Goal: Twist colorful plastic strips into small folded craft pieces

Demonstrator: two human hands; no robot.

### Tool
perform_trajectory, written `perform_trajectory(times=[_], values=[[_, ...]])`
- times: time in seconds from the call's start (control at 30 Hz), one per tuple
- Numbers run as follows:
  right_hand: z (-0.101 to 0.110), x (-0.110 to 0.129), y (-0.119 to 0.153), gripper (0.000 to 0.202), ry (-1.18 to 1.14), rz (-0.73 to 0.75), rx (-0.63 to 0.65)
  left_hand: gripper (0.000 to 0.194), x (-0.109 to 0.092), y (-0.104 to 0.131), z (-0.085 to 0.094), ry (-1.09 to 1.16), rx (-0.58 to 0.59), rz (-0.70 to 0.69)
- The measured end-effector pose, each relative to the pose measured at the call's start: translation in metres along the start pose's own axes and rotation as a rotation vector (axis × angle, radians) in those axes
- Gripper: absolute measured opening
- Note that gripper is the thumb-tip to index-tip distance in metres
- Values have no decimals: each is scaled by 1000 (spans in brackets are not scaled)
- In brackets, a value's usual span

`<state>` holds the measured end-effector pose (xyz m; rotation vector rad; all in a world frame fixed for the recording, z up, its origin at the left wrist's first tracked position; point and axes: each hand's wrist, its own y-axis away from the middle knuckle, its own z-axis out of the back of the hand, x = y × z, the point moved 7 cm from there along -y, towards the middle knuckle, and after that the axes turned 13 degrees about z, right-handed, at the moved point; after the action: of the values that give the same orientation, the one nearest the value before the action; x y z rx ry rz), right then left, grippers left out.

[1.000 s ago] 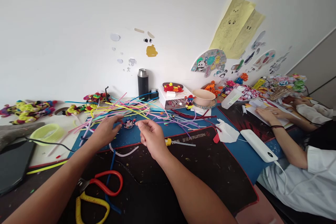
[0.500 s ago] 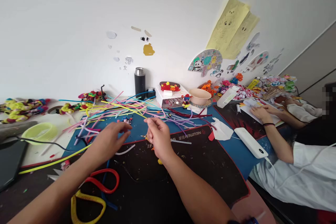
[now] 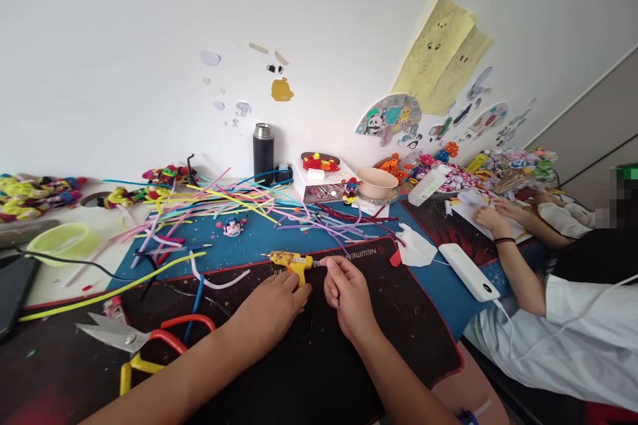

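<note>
A yellow glue gun (image 3: 293,260) lies on the dark mat, its nozzle toward the left. My left hand (image 3: 272,309) has its fingers closed around the gun's handle, which they partly cover. Just behind the gun, my right hand (image 3: 351,295) is closed in a pinch; whatever is between its fingertips is too small to make out. A small figure (image 3: 232,226) with a blue top and a pale face sits beyond the gun on the blue surface. Scissors (image 3: 134,340) with red and yellow handles lie left of my left forearm.
Loose coloured pipe cleaners (image 3: 224,202) are heaped at the back, before a black flask (image 3: 263,156) and a beige bowl (image 3: 377,182). A white power bank (image 3: 466,272) with a cable lies right. Another person's hand (image 3: 491,219) is over papers at far right.
My left hand has moved right and down onto the glue gun's handle. My right hand, still pinched, has shifted right and down, uncovering the gun. The small figure now shows fully.
</note>
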<state>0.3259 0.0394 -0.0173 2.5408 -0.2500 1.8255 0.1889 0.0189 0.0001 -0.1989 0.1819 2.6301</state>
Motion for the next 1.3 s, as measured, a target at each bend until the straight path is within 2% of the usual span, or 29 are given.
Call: perform_trajectory(times=[0.2,0.47,0.67,0.77,0.93,1.0,1.1,1.23,1.3], values=[[17,-17,10,53,-35,7,-54,42,-3,-8,-8,-64,-26,-8],[15,-15,11,51,-51,19,-40,44,-1,-24,-2,-55,-99,-19],[13,-17,12,50,-17,42,-8,40,1,-29,-11,33,-141,-39],[12,-16,13,50,3,37,-7,42,27,-19,-9,93,-168,-25],[9,-12,15,53,38,37,21,32,111,3,22,268,-240,209],[8,-12,15,51,47,41,35,34,128,6,34,260,-221,279],[10,-16,15,47,62,44,50,33,123,2,40,238,-143,297],[11,-17,15,46,75,46,54,26,98,-13,32,191,-60,256],[10,-15,15,47,79,45,54,20,92,-21,26,182,-43,240]])
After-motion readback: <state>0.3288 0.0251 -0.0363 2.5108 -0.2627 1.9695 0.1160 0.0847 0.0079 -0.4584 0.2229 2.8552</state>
